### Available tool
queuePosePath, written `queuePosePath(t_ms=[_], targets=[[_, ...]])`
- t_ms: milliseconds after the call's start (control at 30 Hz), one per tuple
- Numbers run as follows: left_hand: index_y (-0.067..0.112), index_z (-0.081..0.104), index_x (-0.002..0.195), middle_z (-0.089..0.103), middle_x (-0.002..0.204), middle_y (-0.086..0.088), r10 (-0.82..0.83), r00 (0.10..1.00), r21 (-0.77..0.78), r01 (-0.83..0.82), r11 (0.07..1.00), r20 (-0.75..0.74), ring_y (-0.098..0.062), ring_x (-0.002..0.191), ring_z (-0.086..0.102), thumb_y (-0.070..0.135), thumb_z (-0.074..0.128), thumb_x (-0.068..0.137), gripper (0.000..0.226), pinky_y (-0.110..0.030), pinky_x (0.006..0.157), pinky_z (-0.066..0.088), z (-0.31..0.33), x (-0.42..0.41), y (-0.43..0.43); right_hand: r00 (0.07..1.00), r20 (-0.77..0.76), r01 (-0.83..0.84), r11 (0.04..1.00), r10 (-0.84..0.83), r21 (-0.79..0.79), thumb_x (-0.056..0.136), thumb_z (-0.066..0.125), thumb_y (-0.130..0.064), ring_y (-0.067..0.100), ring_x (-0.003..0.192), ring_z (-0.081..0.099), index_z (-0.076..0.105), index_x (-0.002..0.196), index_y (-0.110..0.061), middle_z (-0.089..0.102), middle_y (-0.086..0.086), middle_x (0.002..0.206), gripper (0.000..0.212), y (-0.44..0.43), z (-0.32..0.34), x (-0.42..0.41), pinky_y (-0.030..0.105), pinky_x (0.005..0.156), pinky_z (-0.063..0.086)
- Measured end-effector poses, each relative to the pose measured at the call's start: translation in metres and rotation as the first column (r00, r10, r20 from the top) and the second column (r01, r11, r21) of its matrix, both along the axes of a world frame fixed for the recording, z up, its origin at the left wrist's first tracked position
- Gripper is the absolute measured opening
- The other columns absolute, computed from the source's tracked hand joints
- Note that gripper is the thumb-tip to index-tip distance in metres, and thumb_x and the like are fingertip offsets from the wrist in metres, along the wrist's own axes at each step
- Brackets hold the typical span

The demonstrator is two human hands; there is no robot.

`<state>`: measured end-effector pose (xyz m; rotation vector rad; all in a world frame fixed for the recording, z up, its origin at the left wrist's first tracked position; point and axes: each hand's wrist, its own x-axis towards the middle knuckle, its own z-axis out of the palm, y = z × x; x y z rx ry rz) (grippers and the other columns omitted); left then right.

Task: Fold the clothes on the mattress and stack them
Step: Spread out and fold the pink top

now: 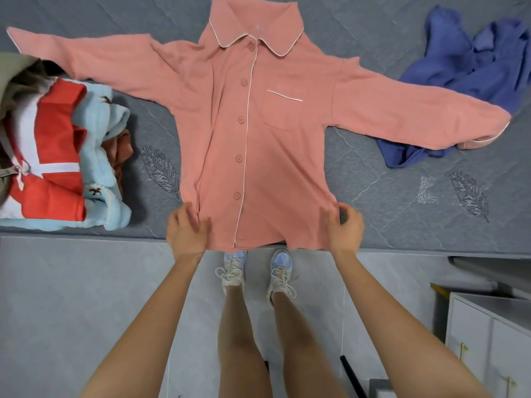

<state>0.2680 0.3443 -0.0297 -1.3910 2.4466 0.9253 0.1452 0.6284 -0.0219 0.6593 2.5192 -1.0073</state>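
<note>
My left hand [186, 231] and right hand [346, 229] each pinch a bottom corner of the pink shirt [253, 133], spread front-up across the middle of the grey mattress [402, 196], the folded stack [63, 150] at frame left.

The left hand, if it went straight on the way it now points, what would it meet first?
Most likely the pink shirt itself: the left hand grips its lower hem corner and points away and inward, across the shirt's front toward the buttons. The folded stack lies off that line.
</note>
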Motion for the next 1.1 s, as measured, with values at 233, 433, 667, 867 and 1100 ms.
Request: queuePosePath(t_ms=[233, 433, 667, 867, 1100], targets=[[0.02, 0.042, 0.142, 0.039, 0.147, -0.01, -0.209, 0.978, -0.036, 0.209, 0.977, 0.006, -0.03, 0.137, 0.035, 0.035, 0.061, 0.09, 0.057, -0.053, 0.112, 0.024, 0.014, -0.047, -0.007, 0.925, -0.025, -0.378, 0.924, 0.379, 0.056, 0.09, 0.067, -0.038, 0.026, 0.123, 0.048, 0.058, 0.132, -0.017, 0.058, 0.003, 0.13, 0.047, -0.047, 0.02, -0.031, 0.041, 0.105, 0.037], [0.025, 0.027, 0.15, 0.019, 0.16, -0.004, -0.31, 0.95, -0.064, 0.312, 0.948, 0.039, -0.022, 0.148, 0.01, 0.042, 0.049, 0.097, 0.06, -0.05, 0.118, 0.003, 0.011, -0.089, -0.036, 0.802, -0.046, -0.586, 0.8, 0.595, 0.131, 0.091, 0.065, -0.042, 0.024, 0.139, 0.035, 0.049, 0.142, -0.017, 0.043, 0.005, 0.15, 0.059, -0.107, 0.028, -0.076, 0.037, 0.114, 0.024], [0.017, 0.015, 0.154, 0.008, 0.163, -0.007, -0.355, 0.93, -0.112, 0.365, 0.924, 0.098, -0.025, 0.15, 0.003, 0.046, 0.042, 0.099, 0.069, -0.049, 0.118, 0.001, 0.004, -0.146, -0.095, 0.719, -0.101, -0.665, 0.724, 0.687, 0.185, 0.09, 0.066, -0.042, 0.027, 0.143, 0.03, 0.043, 0.146, -0.021, 0.037, 0.005, 0.154, 0.064, -0.205, 0.029, -0.128, 0.041, 0.117, 0.022], [0.017, 0.008, 0.155, 0.003, 0.163, -0.009, -0.445, 0.892, -0.058, 0.45, 0.891, 0.083, -0.024, 0.149, -0.001, 0.041, 0.041, 0.099, 0.069, -0.046, 0.119, -0.004, 0.01, -0.203, -0.151, 0.681, -0.087, -0.691, 0.677, 0.727, 0.253, 0.089, 0.065, -0.042, 0.027, 0.145, 0.026, 0.039, 0.149, -0.021, 0.034, 0.004, 0.156, 0.068, -0.278, 0.035, -0.168, 0.04, 0.117, 0.02], [0.018, -0.007, 0.154, -0.005, 0.162, -0.01, -0.439, 0.885, -0.006, 0.445, 0.896, 0.154, -0.029, 0.149, -0.004, 0.033, 0.037, 0.101, 0.071, -0.045, 0.119, -0.001, 0.023, -0.271, -0.198, 0.721, -0.083, -0.655, 0.715, 0.688, 0.244, 0.089, 0.065, -0.042, 0.027, 0.146, 0.023, 0.035, 0.151, -0.022, 0.031, 0.005, 0.158, 0.071, -0.336, 0.043, -0.221, 0.041, 0.117, 0.02]])
